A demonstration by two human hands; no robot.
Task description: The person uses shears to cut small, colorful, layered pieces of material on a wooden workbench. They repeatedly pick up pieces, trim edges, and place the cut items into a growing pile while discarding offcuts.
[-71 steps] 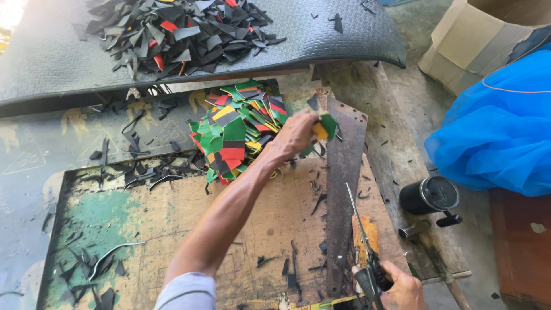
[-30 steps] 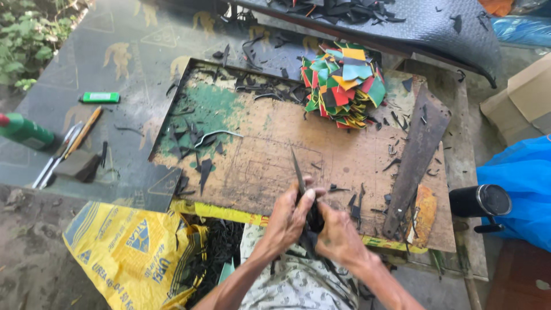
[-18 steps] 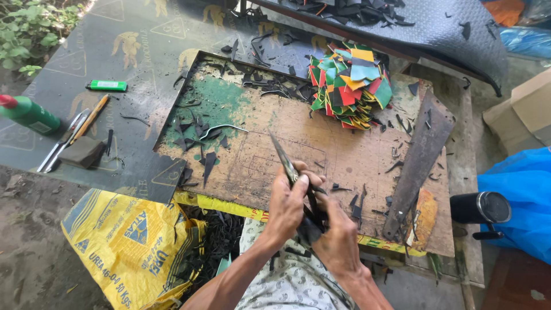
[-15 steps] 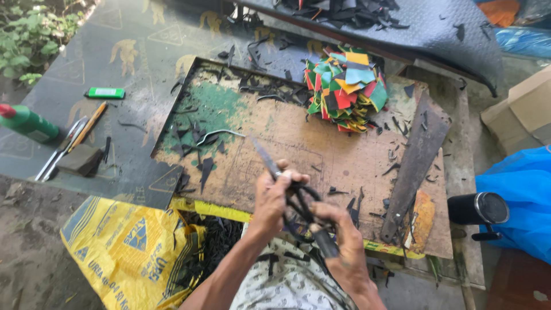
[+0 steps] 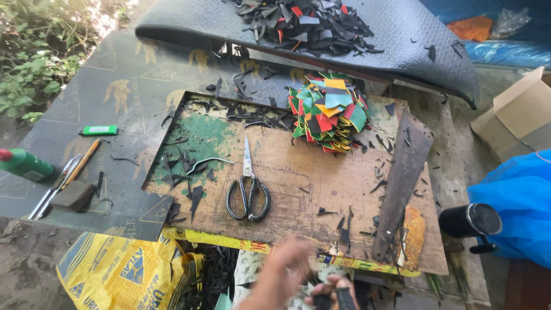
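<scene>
Worn wooden board [image 5: 321,189], near edge: left hand [image 5: 281,275], blurred, grip indiscernible; right hand [image 5: 330,293] pinching a small dark piece [image 5: 343,297]. Mid-board: scissors [image 5: 248,186], released, lying closed. Far: coloured offcut stack [image 5: 328,112]; black scrap heap [image 5: 304,20]. Step judged: between cuts.

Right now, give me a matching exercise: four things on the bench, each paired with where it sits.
Things:
1. black-handled metal scissors
2. stack of coloured cut pieces
3. small green lighter
4. black cylindrical cup

Places:
A. far left on the dark mat
B. middle of the worn board
C. right, beside the blue tarp
D. board's far edge

Pairs: 1-B, 2-D, 3-A, 4-C
</scene>
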